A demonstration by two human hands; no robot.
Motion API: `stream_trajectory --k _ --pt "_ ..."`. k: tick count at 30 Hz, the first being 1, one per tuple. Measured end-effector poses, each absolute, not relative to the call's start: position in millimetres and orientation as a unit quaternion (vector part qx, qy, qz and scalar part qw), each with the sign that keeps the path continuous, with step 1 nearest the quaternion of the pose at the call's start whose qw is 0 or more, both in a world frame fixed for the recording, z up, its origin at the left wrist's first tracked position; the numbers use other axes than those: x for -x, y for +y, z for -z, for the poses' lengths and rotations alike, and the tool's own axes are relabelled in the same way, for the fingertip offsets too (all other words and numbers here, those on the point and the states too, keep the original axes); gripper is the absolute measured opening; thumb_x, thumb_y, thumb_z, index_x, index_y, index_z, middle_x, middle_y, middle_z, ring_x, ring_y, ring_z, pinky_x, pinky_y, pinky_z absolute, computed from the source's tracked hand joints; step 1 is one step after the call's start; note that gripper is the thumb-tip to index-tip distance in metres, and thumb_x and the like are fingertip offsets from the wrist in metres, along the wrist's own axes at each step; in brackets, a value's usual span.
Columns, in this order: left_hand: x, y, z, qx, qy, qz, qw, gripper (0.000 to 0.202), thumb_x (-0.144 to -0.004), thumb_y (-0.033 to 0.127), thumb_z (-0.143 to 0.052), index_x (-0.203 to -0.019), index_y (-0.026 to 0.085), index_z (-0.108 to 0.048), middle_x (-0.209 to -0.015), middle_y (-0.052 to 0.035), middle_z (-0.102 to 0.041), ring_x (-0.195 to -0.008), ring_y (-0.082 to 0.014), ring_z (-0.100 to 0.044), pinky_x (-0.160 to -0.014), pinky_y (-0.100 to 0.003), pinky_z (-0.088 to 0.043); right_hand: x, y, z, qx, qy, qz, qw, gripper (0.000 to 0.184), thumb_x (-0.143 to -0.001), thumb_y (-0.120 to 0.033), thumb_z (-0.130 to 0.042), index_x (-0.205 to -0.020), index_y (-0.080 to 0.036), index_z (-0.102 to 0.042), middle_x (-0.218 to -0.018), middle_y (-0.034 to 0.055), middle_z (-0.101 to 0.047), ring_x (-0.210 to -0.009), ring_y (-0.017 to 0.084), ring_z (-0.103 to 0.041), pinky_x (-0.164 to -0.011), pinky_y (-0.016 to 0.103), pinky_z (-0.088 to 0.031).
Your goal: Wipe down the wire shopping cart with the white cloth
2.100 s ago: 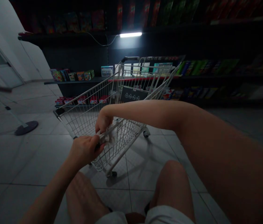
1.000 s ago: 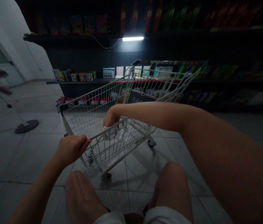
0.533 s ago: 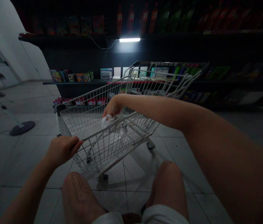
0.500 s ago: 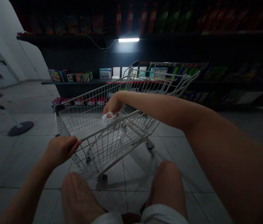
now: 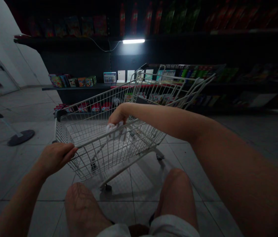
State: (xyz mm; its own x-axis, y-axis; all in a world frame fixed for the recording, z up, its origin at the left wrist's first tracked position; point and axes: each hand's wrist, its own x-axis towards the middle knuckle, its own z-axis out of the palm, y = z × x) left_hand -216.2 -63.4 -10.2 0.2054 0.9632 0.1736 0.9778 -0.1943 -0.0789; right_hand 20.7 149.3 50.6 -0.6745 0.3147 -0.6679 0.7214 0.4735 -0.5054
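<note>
A wire shopping cart stands crosswise before my knees, its near side towards me. My left hand is closed around the cart's near front corner at the top rim. Over the near rim reaches my right arm, and my right hand is inside the basket. Bunched in it is a white cloth, which lies against the inner face of the near wire side. Wires partly cover the cloth, and some fingertips of the right hand are hidden.
Behind the cart runs a dark shelf unit with boxes, cards and bottles, lit by a lamp tube. A stand with a round base is on the tiled floor at left. One cart wheel is near my knees.
My right hand has moved slightly lower inside the basket with the cloth. My left hand stays on the corner, appearing a little further left as the view shifts.
</note>
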Motion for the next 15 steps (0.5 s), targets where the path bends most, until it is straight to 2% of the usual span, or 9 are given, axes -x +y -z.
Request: stream_trajectory --k 3,5,8,12,15 --pt "191.6 -61.1 -6.8 0.734 -0.678 -0.018 0.036 0.046 -0.094 0.049 -0.027 -0.091 0.019 -0.061 -0.081 -0.0073 -0.069 -0.075 -0.0227 -0.064 -0.064 -0.032 -0.041 -7.0 139.8 -37.2 -0.273 0.81 0.41 0.318 0.044 -0.076 -0.041 -0.069 -0.106 -0.01 -0.068 -0.085 0.0076 -0.07 -0.09 0.025 -0.07 -0.072 0.038 -0.058" --pt "161.6 -55.2 -14.3 0.693 -0.717 -0.026 0.074 0.048 -0.091 0.052 -0.036 -0.114 0.016 -0.057 -0.098 -0.0112 -0.071 -0.089 -0.029 -0.066 -0.067 -0.035 -0.044 -5.0 138.1 -39.3 -0.27 0.805 0.408 0.334 0.046 -0.076 -0.041 -0.07 -0.11 -0.01 -0.067 -0.086 0.0074 -0.07 -0.091 0.025 -0.069 -0.072 0.038 -0.059" --pt "110.9 -40.0 -16.4 0.695 -0.708 0.035 0.122 0.056 -0.093 0.055 -0.035 -0.124 0.012 -0.051 -0.12 -0.017 -0.064 -0.107 -0.0308 -0.062 -0.077 -0.037 -0.048 -15.7 144.2 -62.7 -0.292 0.794 0.413 0.337 0.043 -0.078 -0.036 -0.069 -0.11 -0.007 -0.065 -0.089 0.0079 -0.069 -0.09 0.024 -0.068 -0.073 0.037 -0.058" --pt "71.4 -21.4 -12.1 0.704 -0.696 0.066 0.128 0.062 -0.093 0.065 -0.03 -0.116 0.012 -0.053 -0.115 -0.0184 -0.065 -0.1 -0.0298 -0.065 -0.072 -0.034 -0.049 -30.7 154.3 -76.3 -0.292 0.796 0.423 0.319 0.039 -0.082 -0.028 -0.066 -0.112 -0.003 -0.061 -0.092 0.0078 -0.069 -0.089 0.021 -0.066 -0.074 0.035 -0.055" --pt "70.2 -16.9 -9.6 0.692 -0.711 0.035 0.119 0.062 -0.095 0.064 -0.023 -0.11 0.015 -0.057 -0.091 -0.0145 -0.07 -0.084 -0.0299 -0.068 -0.065 -0.035 -0.048 -28.3 154.2 -49.6 -0.289 0.782 0.443 0.33 0.04 -0.08 -0.029 -0.068 -0.11 -0.004 -0.061 -0.092 0.0066 -0.069 -0.09 0.02 -0.066 -0.076 0.034 -0.055"
